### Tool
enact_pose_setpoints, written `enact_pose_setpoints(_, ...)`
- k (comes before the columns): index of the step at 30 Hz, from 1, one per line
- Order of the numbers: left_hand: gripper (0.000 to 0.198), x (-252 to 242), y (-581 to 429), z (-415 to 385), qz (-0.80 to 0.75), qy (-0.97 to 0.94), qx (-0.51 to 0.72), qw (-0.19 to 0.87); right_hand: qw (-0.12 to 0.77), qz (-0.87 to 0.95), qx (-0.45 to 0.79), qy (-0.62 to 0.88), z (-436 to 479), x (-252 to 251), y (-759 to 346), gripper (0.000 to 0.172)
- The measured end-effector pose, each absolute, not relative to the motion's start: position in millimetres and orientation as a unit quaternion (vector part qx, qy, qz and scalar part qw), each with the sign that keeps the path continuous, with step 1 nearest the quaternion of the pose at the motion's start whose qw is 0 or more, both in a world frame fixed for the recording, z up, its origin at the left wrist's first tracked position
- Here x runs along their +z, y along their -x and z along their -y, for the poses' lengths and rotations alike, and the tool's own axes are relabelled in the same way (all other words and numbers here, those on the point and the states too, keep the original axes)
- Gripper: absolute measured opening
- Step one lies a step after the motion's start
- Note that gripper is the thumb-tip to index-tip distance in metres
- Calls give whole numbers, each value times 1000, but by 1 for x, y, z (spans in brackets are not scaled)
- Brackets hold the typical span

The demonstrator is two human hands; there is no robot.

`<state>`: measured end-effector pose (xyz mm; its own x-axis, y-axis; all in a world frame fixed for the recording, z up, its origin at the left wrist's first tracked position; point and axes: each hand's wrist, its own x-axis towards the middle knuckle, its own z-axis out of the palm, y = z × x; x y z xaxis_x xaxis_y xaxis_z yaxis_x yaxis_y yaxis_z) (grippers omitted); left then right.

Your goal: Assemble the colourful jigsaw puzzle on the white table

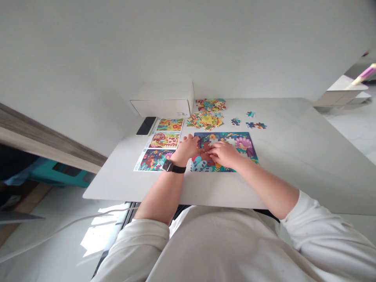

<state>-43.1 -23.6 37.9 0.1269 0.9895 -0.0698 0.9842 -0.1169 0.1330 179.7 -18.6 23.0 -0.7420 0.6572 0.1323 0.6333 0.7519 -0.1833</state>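
Note:
A colourful, mostly assembled jigsaw puzzle (202,163) lies flat on the white table, with pale gaps showing in its upper middle. My left hand (188,148), with a black watch (168,165) at the wrist, rests over the puzzle's left edge. Its fingers are apart and reach onto the brown-red area. From the right, my right hand (223,153) leans over the middle of the puzzle. Its fingertips come close together on the surface beside the left fingers. Whatever lies beneath those fingertips is hidden.
Loose puzzle pieces (207,120) are heaped behind the puzzle; several more pieces (256,125) lie to the back right. Three picture sheets (164,140) line the left side, beside a phone (146,126). A white box (161,100) stands against the wall.

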Motion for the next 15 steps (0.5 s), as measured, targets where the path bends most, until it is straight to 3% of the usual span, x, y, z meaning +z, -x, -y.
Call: enact_pose_setpoints(15,44,30,50,11,-546,-829,89,86,87,943,83,311,15,22,-185,28)
